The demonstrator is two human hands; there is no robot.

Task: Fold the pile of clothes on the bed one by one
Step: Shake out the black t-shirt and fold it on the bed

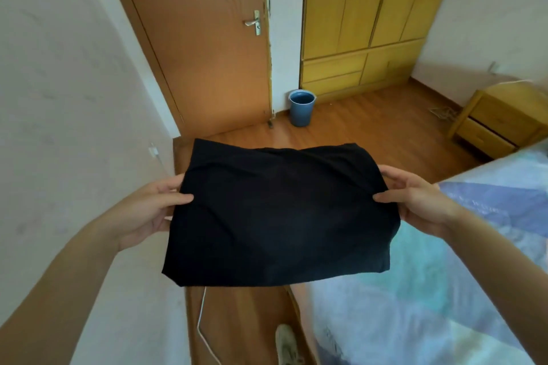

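no readable text, label, brand, number or sign to be found, none made out on the black garment (278, 213) at centre, none on the blue bucket (301, 108) at 12 o'clock, bedsheet (444, 290) print at 4 o'clock too blurred

A brown door (204, 38) with a metal handle (253, 22) is standing shut; a blue bucket (301, 108) is sitting on the wooden floor (370, 127) beside it; a yellow wardrobe (364, 18) is rising behind; a wooden nightstand (501, 121) is standing far right; a white cable (203, 323) is trailing down near a pale shoe (286, 344).
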